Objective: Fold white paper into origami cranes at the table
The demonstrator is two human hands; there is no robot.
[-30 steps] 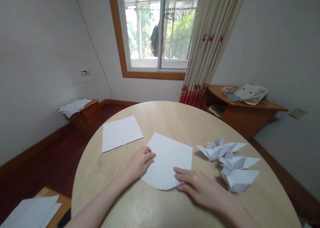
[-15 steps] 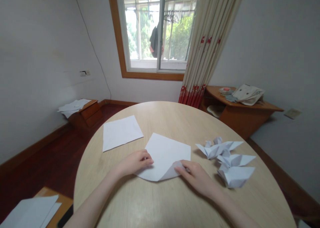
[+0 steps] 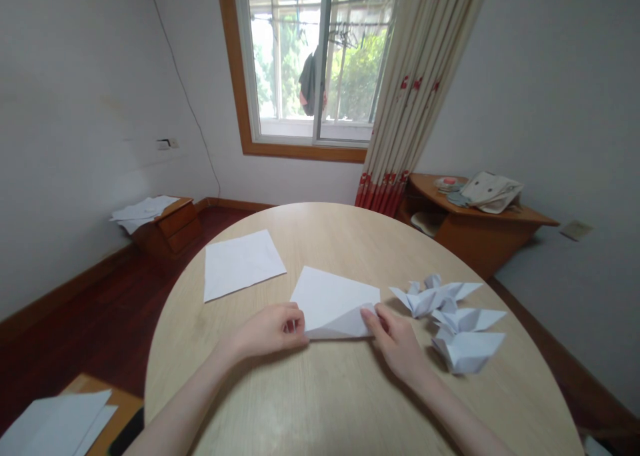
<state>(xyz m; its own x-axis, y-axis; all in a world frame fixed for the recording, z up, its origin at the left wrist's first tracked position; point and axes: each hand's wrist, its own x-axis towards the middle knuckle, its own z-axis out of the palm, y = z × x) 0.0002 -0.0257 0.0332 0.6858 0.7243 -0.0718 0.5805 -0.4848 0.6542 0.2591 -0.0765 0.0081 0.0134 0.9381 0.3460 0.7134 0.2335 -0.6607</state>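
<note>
Pinching a white paper sheet [image 3: 333,303] along its folded lower edge, the left hand [image 3: 270,329] is curled nearly shut, its fingers hiding the sheet's left corner. The right hand [image 3: 393,339] is partly open, holding the right end of the folded flap [image 3: 345,324] between thumb and fingertips. The sheet lies between the hands on a round wooden table [image 3: 260,389]. Exact finger contact under the left hand is hidden.

Around: a second paper sheet [image 3: 240,264] lies flat on the table, left of the first and apart from it. Folded paper figures [image 3: 450,316] sit just right of the right hand, not touching it. A paper stack [image 3: 55,423] at lower left is cut off by the frame edge. More papers [image 3: 143,213] rest on a low wooden cabinet [image 3: 170,233] by the wall.

Change: the rounded lower edge seen earlier is now turned up, leaving a straight bottom fold. The hands sit closer together.
</note>
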